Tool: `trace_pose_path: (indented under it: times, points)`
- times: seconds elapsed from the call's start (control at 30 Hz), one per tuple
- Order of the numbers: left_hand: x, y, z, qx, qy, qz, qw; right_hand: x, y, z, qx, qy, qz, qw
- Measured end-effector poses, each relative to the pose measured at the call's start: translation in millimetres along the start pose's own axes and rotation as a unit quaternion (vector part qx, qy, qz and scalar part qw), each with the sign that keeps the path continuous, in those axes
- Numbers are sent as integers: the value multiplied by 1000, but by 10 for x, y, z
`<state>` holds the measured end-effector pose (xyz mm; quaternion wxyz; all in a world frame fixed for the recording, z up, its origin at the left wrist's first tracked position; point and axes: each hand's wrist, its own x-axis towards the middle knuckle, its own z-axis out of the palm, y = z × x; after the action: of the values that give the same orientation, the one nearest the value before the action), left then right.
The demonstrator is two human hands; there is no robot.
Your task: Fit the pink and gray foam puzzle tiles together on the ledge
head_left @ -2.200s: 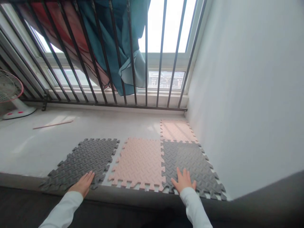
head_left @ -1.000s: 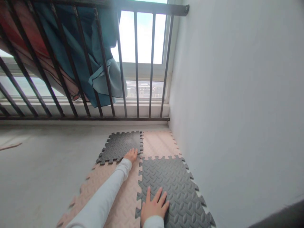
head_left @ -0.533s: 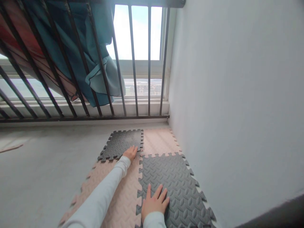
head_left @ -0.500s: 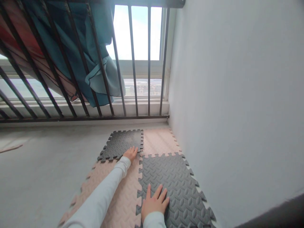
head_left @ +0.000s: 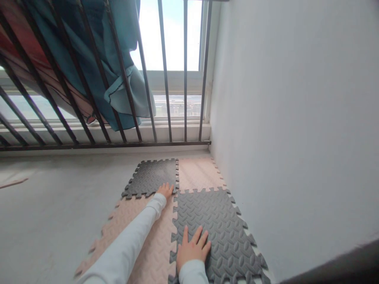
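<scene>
Four-square foam matting with jigsaw edges lies on the floor. My left hand (head_left: 166, 190) rests with fingers outstretched on the near right corner of the far grey foam tile (head_left: 154, 173), where it meets the near pink foam tile (head_left: 148, 240). Flat and spread, my right hand (head_left: 193, 249) lies on the near grey foam tile (head_left: 219, 225), close to its left toothed edge. A far pink foam tile (head_left: 199, 173) sits by the wall, beyond the near grey one. Part of the corner under my left hand is hidden.
Dark metal railing (head_left: 133, 144) runs across the front, with blue-green cloth (head_left: 118, 90) and reddish cloth hanging behind it. A white wall (head_left: 290, 118) borders the right side. On the grey floor (head_left: 53, 213) at left lies a thin pinkish strip (head_left: 13, 183).
My left hand has shifted slightly right along the tile corner. My right hand stays on the near grey tile. The view has tipped down a little.
</scene>
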<state>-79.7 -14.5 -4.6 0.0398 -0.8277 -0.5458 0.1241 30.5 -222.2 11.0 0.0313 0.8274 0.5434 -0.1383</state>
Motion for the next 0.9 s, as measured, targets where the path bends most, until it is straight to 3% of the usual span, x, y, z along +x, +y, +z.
trace_pose_path:
  times: [0.23, 0.47, 0.9]
  points:
    - [37, -79, 39, -9, -15, -4, 1000, -29, 35, -39, 6, -13, -21, 1000]
    - [6, 21, -19, -11, -26, -33, 999, -73, 47, -31, -1, 34, -35, 999]
    - [119, 59, -34, -14, -52, -48, 997, -63, -5, -7, -17, 39, -30, 999]
